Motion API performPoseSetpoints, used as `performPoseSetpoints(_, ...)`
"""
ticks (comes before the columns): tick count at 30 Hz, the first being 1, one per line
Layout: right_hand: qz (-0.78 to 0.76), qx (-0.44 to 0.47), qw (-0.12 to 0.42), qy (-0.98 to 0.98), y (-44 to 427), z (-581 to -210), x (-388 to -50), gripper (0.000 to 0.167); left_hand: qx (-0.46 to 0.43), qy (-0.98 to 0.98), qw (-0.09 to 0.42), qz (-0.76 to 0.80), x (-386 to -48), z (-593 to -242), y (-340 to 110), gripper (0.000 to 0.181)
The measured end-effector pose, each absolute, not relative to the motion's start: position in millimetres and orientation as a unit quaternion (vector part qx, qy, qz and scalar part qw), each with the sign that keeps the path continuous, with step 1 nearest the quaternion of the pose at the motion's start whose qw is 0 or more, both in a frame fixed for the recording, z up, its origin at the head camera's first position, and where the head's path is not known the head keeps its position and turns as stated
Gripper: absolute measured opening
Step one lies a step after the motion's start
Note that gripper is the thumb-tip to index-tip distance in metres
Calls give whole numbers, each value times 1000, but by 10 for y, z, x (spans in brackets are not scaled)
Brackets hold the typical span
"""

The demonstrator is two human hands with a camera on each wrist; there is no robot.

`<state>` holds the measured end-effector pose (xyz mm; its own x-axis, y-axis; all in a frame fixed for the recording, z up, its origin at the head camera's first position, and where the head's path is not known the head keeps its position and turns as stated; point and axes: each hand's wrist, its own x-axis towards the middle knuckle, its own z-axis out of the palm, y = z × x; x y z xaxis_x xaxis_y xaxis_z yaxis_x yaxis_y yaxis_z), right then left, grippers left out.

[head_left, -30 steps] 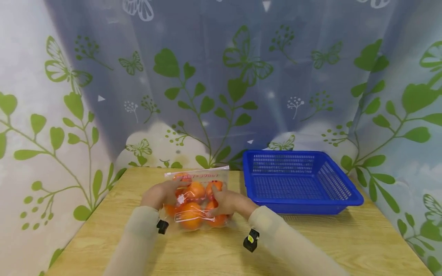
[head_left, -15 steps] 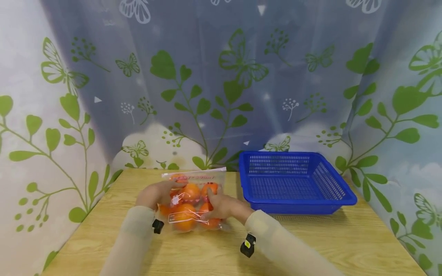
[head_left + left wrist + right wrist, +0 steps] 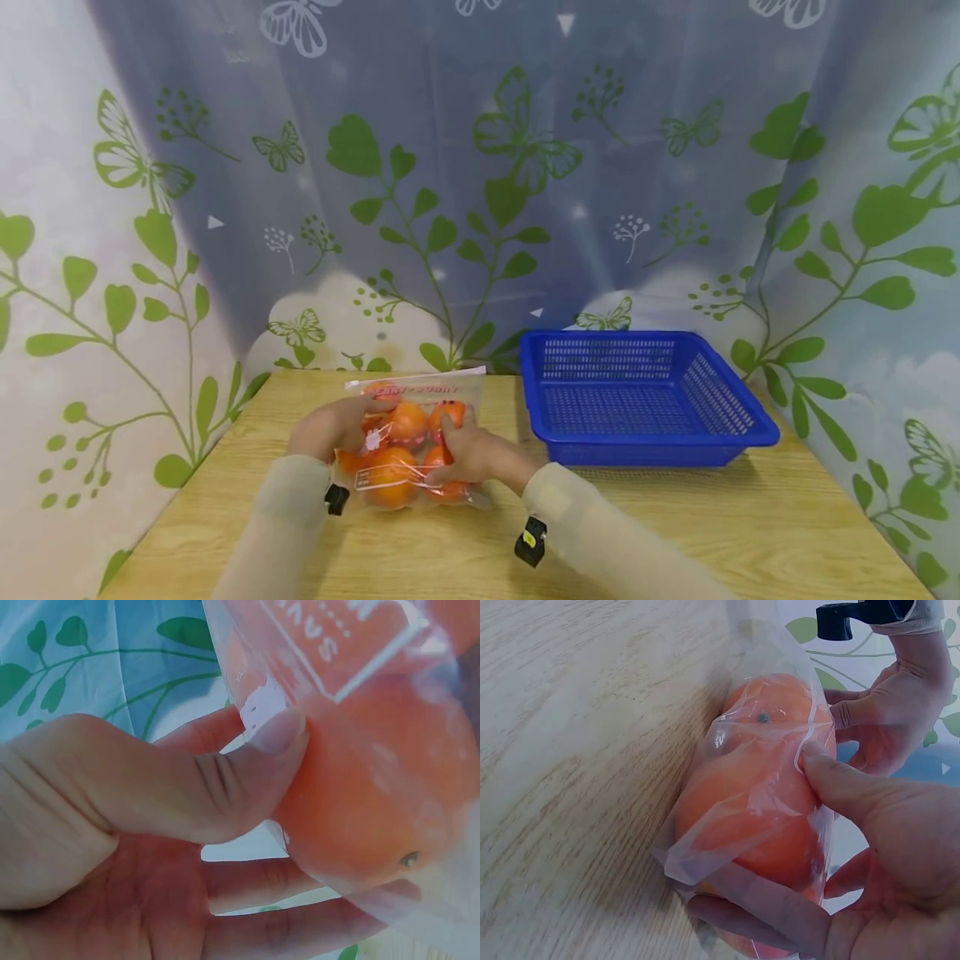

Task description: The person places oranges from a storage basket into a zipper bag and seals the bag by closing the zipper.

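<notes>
A clear zip bag (image 3: 420, 389) with several oranges in it lies on the table, its white zip strip at the far side. My left hand (image 3: 322, 429) grips the bag's left side. In the left wrist view its thumb (image 3: 247, 776) presses an orange (image 3: 375, 780) through the plastic, with fingers stretched along the far side. On the right side my right hand (image 3: 476, 454) holds the bag between thumb and fingers. In the right wrist view that hand (image 3: 885, 847) curls round the plastic over an orange (image 3: 742, 802). Some of the left fingers are hidden.
A blue perforated plastic basket (image 3: 652, 438) stands to the right of the bag, with nothing visible inside. The wooden table (image 3: 450, 558) meets a leaf-and-butterfly patterned curtain (image 3: 420, 183) at the back and sides.
Both hands and the bag have shifted slightly left and nearer to me. The hands keep their hold on the bag's two sides. The basket stays put; the head view moved a little.
</notes>
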<state>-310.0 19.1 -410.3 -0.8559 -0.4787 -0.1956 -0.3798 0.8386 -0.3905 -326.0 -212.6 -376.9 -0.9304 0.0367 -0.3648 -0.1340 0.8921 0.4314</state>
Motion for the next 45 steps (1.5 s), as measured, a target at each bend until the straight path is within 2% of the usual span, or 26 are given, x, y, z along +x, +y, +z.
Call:
performPoseSetpoints(23,-191,-226,99,950,206,-4175,-3064,100,12,964,163,209,-3275,-3799,-2073,89)
performPoseSetpoints(35,-200,-228,104,947,221,-4234,-3048,100,6,964,159,211,-3215,-3840,-2087,85)
performPoseSetpoints(45,-225,-227,110,941,274,-4205,-3083,102,-8,955,172,240,-3227,-3780,-2084,89)
